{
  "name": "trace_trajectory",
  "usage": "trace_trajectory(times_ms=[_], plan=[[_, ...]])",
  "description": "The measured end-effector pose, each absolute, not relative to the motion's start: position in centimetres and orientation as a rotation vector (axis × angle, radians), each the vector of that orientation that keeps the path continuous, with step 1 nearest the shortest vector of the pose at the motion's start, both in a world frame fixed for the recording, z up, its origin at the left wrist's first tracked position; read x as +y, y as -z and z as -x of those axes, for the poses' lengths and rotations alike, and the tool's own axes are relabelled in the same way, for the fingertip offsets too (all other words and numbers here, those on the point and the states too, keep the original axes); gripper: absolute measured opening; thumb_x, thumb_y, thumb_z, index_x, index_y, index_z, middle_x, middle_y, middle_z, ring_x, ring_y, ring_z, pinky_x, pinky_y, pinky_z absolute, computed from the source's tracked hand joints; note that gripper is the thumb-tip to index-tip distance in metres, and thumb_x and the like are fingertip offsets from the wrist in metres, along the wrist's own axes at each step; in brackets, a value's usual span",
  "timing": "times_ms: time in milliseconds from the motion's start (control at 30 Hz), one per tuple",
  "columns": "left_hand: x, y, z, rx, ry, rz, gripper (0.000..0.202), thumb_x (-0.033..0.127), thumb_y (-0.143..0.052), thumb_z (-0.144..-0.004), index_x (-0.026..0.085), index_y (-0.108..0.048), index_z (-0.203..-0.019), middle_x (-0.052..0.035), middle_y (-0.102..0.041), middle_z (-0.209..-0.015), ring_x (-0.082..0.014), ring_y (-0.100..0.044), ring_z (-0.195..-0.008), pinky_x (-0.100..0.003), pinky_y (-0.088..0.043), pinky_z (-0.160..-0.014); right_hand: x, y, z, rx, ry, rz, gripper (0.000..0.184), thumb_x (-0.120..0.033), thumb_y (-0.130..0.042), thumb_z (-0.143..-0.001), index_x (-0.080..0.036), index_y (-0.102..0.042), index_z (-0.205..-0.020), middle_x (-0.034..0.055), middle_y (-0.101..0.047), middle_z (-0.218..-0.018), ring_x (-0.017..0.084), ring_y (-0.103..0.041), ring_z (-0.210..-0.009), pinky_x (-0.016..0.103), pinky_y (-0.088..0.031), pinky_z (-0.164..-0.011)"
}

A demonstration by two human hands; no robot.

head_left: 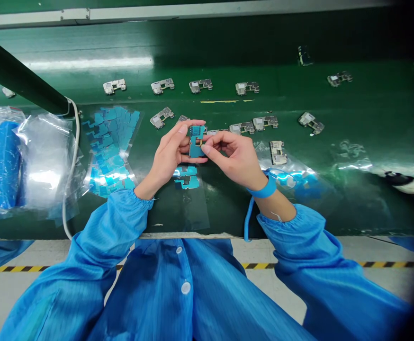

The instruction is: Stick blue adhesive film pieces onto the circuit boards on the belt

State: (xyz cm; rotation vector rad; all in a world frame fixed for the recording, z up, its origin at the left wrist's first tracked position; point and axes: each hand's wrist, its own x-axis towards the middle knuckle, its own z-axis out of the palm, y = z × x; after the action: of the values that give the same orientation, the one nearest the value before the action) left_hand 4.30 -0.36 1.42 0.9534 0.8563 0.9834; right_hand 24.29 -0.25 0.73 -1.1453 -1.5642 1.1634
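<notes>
Presently, head view, centre of frame: the left hand (167, 151) grasps a small metal part faced with blue film (196, 141) by its left edge. The right hand (233, 156), with a blue wrist strap (264, 189), pinches the part's right edge, holding it just above the green belt (335, 189). Below it lies a film sheet (186, 177). Left of centre is a fan of blue film sheets (112, 151). Bare metal parts (162, 85) stand in rows across the upper frame. By my judgement one piece is in work and most are untouched. Left edge: a clear bag (36, 161) holding blue stock. Right of centre: a crumpled bag (299, 177), contents unclear.
</notes>
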Motion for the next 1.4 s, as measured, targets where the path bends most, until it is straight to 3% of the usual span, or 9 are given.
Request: trace_trajectory(times_ms=[367, 600, 1167, 1400], plan=[[-0.48, -1.96, -4.43, 0.893, -0.980, -0.967, 0.053, 0.064, -0.050, -0.110, 0.024, -0.061, -0.143, -0.0065, -0.085, -0.121, -0.0256, -0.086, -0.111, -0.040, -0.076, -0.089, -0.31, -0.94, -24.30, -1.553, -1.166, 1.140, 0.034, -0.053, -0.090, -0.092, -0.024, -0.075, -0.084, 0.0053, -0.078, -0.092, 0.024, -0.074, -0.097, 0.040, -0.060, -0.084], [-0.44, -1.90, -4.40, 0.900, -0.962, -0.985, 0.054, 0.065, -0.048, -0.110, 0.026, -0.060, -0.145, -0.0067, -0.083, -0.126, -0.0265, -0.085, -0.115, -0.041, -0.076, -0.090, -0.22, -0.66, -24.25, -1.548, -1.182, 1.126, 0.031, -0.050, -0.090, -0.094, -0.024, -0.075, -0.086, 0.0045, -0.076, -0.090, 0.025, -0.075, -0.100, 0.041, -0.060, -0.089], [-0.42, -1.72, -4.38, 0.912, -0.961, -0.976, 0.055, 0.066, -0.050, -0.110, 0.027, -0.063, -0.146, -0.0060, -0.085, -0.126, -0.0275, -0.085, -0.116, -0.043, -0.076, -0.093, -0.42, -0.87, -24.14, -1.556, -1.169, 1.157, 0.040, -0.062, -0.090, -0.091, -0.026, -0.074, -0.085, 0.0056, -0.078, -0.091, 0.030, -0.077, -0.110, 0.045, -0.064, -0.094], [-0.46, -1.93, -4.43, 0.921, -0.952, -0.990, 0.056, 0.066, -0.048, -0.110, 0.027, -0.062, -0.147, -0.0072, -0.083, -0.133, -0.0286, -0.084, -0.121, -0.044, -0.076, -0.094, -0.32, -0.92, -24.20, -1.560, -1.160, 1.155, 0.032, -0.052, -0.090, -0.091, -0.025, -0.074, -0.083, 0.0052, -0.079, -0.092, 0.027, -0.077, -0.103, 0.043, -0.062, -0.088]])
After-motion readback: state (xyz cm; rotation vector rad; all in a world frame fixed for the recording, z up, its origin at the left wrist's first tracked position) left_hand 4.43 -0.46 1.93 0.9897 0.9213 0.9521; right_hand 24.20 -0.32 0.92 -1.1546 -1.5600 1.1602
